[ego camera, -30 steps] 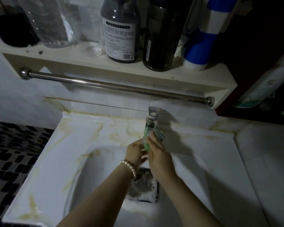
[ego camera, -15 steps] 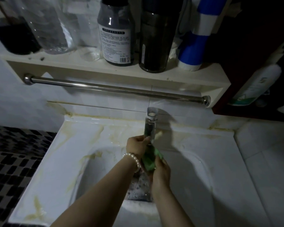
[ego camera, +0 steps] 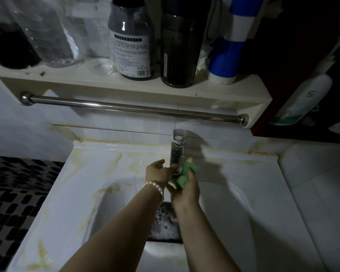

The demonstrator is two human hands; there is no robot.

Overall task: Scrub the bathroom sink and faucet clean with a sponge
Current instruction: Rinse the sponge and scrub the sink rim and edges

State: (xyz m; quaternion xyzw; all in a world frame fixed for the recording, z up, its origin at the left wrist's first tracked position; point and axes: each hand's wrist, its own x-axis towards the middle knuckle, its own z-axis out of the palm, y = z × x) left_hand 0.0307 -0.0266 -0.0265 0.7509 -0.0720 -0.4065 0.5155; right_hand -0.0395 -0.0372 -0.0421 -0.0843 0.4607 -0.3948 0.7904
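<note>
A stained white sink [ego camera: 98, 173] is seen below a bottle-laden shelf [ego camera: 126, 85]. A green sponge [ego camera: 182, 178] is clamped in the right hand [ego camera: 185, 190] against the faucet [ego camera: 177, 152], which is touched by the left hand [ego camera: 157, 172], fingers relaxed.

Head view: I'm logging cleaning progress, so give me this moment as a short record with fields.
sponge: green, pressed against the lower right side of the faucet
faucet: upright chrome spout at the sink's back edge
right hand: holds the sponge
left hand: fingertips touch the faucet's left side
sink: white rim with yellowish stains
drain: suds in the basin
</note>
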